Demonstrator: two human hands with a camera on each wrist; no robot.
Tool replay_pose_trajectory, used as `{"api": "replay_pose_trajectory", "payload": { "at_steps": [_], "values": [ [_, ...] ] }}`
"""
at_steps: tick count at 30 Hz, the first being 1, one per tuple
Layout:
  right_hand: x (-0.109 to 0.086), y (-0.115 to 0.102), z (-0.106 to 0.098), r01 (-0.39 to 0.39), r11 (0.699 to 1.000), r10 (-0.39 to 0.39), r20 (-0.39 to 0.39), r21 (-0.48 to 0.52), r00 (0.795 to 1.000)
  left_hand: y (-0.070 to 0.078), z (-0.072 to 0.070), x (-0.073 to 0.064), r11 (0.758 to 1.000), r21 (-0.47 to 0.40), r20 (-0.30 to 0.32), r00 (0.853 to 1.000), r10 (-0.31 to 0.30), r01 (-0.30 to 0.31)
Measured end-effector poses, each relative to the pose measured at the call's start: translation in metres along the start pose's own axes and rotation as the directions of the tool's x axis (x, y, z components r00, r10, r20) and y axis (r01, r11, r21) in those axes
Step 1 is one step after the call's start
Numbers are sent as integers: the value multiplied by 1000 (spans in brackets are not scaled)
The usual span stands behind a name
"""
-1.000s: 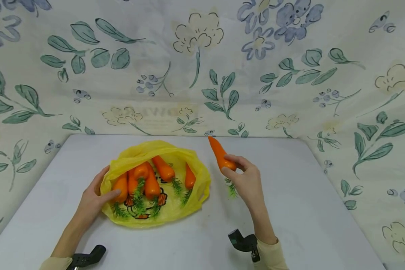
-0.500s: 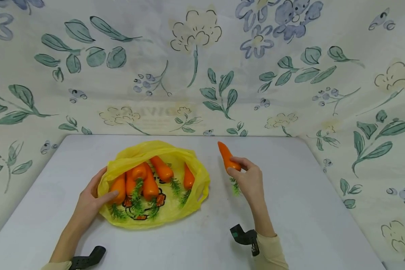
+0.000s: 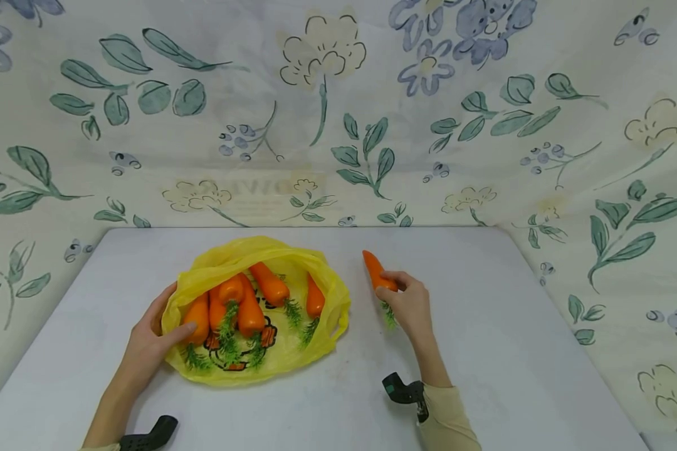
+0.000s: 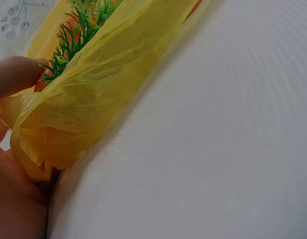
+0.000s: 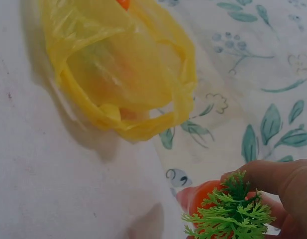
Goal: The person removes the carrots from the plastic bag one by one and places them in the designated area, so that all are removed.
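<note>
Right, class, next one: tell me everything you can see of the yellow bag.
The yellow bag looks like thin, crinkled plastic, slightly see-through, with a dark-outlined, partly orange print showing inside. It lies on the white table, its wide mouth open toward the near side, with orange carrots and their green tops inside. A looped handle shows at its right end. The left hand holds its left edge, thumb over the rim.

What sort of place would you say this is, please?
Probably an indoor tabletop recording setup, though the wider room is out of view: a flat, white-topped table, a cream backdrop printed with blue flowers and green leaves behind it, and a small black camera worn on the right wrist.
</note>
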State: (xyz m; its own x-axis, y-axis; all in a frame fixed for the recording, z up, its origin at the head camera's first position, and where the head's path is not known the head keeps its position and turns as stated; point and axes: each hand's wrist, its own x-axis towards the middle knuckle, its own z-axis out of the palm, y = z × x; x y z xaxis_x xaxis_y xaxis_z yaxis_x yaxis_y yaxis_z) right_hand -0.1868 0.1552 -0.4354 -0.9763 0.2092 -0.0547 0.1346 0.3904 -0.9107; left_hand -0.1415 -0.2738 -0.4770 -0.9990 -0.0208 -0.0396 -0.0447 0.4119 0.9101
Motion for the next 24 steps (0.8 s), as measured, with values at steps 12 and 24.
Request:
{"api": "replay_pose_trajectory", "payload": {
  "at_steps": [12,24],
  "values": [
    [6,17,8,5,999,-4,28,-39,1000,-2,-1,-2,1000,10,-6,1000,-4,4],
    [6,25,11,-27,998,30,57,-61,998,-2,0,0,1000,8,-1,1000,26,-26]
  ]
}}
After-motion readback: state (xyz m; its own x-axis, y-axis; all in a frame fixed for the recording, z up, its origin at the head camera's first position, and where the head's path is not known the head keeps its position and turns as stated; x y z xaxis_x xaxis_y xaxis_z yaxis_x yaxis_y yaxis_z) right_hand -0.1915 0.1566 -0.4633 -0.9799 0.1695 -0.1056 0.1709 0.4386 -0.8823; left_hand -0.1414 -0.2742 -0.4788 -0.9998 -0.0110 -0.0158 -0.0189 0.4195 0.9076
